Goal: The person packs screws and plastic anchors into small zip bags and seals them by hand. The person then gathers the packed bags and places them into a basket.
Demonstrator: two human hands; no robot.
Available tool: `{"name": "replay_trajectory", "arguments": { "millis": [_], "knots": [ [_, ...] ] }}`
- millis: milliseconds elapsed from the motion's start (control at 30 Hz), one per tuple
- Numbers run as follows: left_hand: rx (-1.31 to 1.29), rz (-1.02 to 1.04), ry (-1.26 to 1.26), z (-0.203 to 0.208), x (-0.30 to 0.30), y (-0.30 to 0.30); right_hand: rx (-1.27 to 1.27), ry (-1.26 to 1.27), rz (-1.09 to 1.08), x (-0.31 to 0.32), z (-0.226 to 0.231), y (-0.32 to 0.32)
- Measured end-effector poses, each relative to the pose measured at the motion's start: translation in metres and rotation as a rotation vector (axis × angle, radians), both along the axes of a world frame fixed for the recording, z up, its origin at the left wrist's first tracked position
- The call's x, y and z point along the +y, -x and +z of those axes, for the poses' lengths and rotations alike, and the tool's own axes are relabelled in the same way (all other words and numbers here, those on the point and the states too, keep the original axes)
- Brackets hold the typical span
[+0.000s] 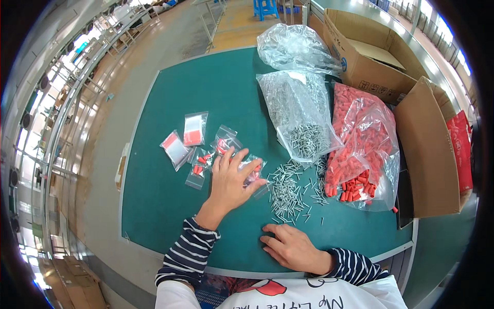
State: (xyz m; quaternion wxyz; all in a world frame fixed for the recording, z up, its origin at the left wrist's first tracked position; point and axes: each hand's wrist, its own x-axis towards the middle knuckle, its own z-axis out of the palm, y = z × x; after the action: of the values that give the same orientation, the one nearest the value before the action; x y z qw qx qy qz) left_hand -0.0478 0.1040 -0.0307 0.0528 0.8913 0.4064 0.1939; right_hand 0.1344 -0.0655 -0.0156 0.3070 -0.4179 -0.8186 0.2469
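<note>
left hand (232,181) flat on small bag (253,171) | right hand (289,246) beside metal pins (288,193)

Three large clear bags: one of red plugs (363,139), one of metal pins (301,116), one crumpled (293,46). Two cardboard boxes (370,56). Two hands.

You get a bright, sharp picture in the middle. Light pours in from the upper right and far left. Edges bend round, and the corners go black.
</note>
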Motion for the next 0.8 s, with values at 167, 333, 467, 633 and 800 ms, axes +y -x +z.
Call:
{"name": "replay_trajectory", "arguments": {
  "millis": [167, 333, 467, 633, 800],
  "knots": [
    [-0.186, 0.074, -0.161, -0.003, -0.023, 0.016, 0.011, 0.013, -0.007, 0.001, 0.001, -0.002],
    [-0.212, 0.03, -0.276, -0.003, -0.035, 0.039, -0.021, -0.024, 0.013, 0.002, 0.003, -0.002],
    [-0.688, 0.288, 0.0, 0.013, -0.044, 0.051, -0.037, -0.042, 0.016, 0.001, 0.003, 0.001],
    [-1.54, 0.638, 0.293, 0.052, -0.059, 0.082, -0.063, -0.026, 0.013, -0.001, 0.001, 0.005],
    [-1.363, 1.004, 0.137, 0.058, -0.159, 0.158, -0.05, 0.013, 0.02, 0.001, 0.001, 0.0]
  ]
}}
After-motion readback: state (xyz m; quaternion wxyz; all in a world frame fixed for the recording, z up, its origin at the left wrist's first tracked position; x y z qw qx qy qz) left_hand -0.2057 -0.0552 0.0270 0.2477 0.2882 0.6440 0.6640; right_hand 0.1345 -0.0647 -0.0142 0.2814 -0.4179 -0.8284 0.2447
